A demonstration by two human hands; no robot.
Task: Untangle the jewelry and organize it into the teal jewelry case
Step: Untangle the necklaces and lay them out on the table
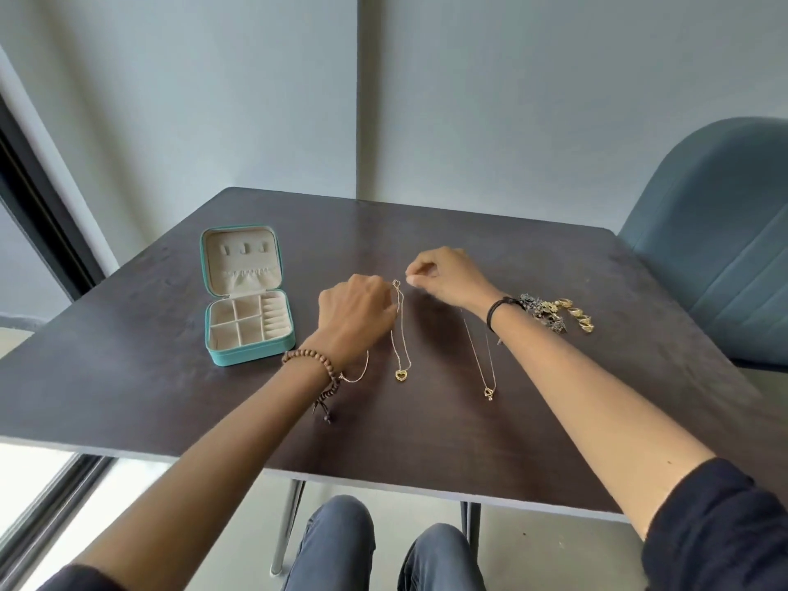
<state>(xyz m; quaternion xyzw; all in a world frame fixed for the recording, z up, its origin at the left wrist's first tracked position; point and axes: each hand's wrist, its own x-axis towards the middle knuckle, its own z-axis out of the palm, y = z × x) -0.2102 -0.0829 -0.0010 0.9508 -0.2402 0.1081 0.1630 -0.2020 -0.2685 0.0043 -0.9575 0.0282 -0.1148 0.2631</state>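
Note:
The teal jewelry case (249, 354) lies open at the table's left, its cream compartments bare. A gold heart-pendant necklace (401, 374) is stretched out on the dark table in the middle. My left hand (356, 315) rests on its chain, fingers closed near the top. My right hand (443, 273) pinches something small beside the clasp end. A second thin necklace (488, 392) lies to the right, partly under my right forearm. A third fine chain (356, 377) curls by my left wrist.
A heap of dark charms (543, 313) and several gold rings (580, 318) sit at the right behind my right wrist. A blue chair (725, 232) stands at the table's right side. The near table edge (383, 484) is above my knees.

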